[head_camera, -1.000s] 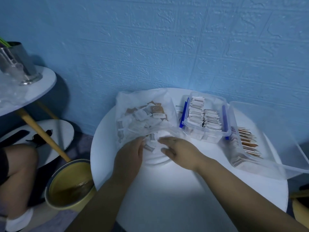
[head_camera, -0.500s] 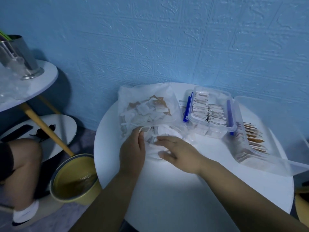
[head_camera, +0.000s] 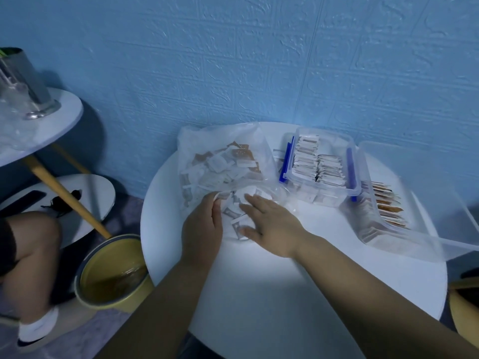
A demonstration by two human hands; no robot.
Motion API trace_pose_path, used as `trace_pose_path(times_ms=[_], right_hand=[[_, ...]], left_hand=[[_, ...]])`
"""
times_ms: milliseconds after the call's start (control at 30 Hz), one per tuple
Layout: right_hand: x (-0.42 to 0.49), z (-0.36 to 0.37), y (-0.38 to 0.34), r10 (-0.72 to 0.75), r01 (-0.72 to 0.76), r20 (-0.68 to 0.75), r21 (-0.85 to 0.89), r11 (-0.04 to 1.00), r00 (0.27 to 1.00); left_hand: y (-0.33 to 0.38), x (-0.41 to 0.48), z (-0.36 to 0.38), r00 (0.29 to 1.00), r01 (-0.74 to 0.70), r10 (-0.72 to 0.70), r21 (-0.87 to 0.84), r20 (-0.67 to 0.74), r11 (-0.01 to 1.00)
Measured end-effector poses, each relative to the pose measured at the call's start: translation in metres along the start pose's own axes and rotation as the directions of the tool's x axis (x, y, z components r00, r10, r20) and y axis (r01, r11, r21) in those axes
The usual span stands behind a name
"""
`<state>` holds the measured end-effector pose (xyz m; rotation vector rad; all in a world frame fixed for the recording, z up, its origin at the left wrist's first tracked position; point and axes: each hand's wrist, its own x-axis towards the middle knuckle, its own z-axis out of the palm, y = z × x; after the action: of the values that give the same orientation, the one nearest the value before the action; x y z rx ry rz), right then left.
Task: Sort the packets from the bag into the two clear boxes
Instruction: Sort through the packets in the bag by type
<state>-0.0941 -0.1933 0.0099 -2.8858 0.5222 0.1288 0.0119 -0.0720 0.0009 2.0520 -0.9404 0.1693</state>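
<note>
A textured blue wall (head_camera: 259, 60) rises behind a round white table (head_camera: 272, 294), where a person's two bare arms reach in from the near edge to work at the mouth of a clear plastic bag (head_camera: 207, 141). The bag lies just beyond both hands, slumped toward the wall and filled with small white and brown packets (head_camera: 223, 167).

Well to the right of the right hand stands the larger clear box (head_camera: 404, 237), with a row of brown packets (head_camera: 386, 203) standing on edge inside. Beyond the right hand and right of the bag sits the smaller clear box (head_camera: 326, 134), fitted with blue clasps and stacked with white packets (head_camera: 316, 167).

Left of the left hand and below the table's edge is a yellow bin (head_camera: 114, 275), with another person's bent knee (head_camera: 28, 244) farther left. A metal cup (head_camera: 26, 84) stands on a white side table (head_camera: 51, 120) beyond that.

The right hand (head_camera: 269, 224) lies flat, fingers spread and straight, resting on a loose heap of white packets (head_camera: 238, 218) spilled at the bag's mouth. The left hand (head_camera: 202, 229) is turned back-up beside that heap, its fingers curled down onto the bag's edge. Its fingertips are mostly hidden, so it is unclear whether it pinches the plastic.
</note>
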Motion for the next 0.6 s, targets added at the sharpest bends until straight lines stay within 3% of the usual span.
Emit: trace_pose_path(times_ms=[100,200,300,367,467,600], right_hand=[[-0.023,0.005,0.004,-0.083,0.084,-0.051,0.029,0.996,0.995],[-0.037,0.003,0.006,-0.12,0.157,-0.164,0.231,0.96,0.979],[-0.031,-0.004,0.01,0.006,0.109,-0.297,0.37,0.923,0.955],[-0.02,-0.008,0.008,0.08,0.011,-0.241,0.353,0.936,0.967],[-0.006,-0.009,0.0,0.119,-0.104,-0.033,0.308,0.946,0.992],[-0.007,-0.009,-0.006,0.136,-0.102,-0.093,0.305,0.947,0.986]], left_hand=[[0.0,-0.001,0.0,1.0,-0.021,0.021,0.008,0.019,1.0],[0.0,-0.001,-0.001,0.997,-0.061,0.06,0.001,0.055,0.998],[0.0,-0.001,0.0,0.994,-0.077,0.077,-0.011,0.079,0.997],[0.001,-0.001,0.0,0.993,-0.08,0.081,-0.016,0.081,0.997],[0.001,-0.002,-0.001,0.994,-0.071,0.072,-0.025,0.087,0.997],[0.002,-0.002,-0.003,0.993,-0.061,0.064,-0.029,0.101,0.998]])
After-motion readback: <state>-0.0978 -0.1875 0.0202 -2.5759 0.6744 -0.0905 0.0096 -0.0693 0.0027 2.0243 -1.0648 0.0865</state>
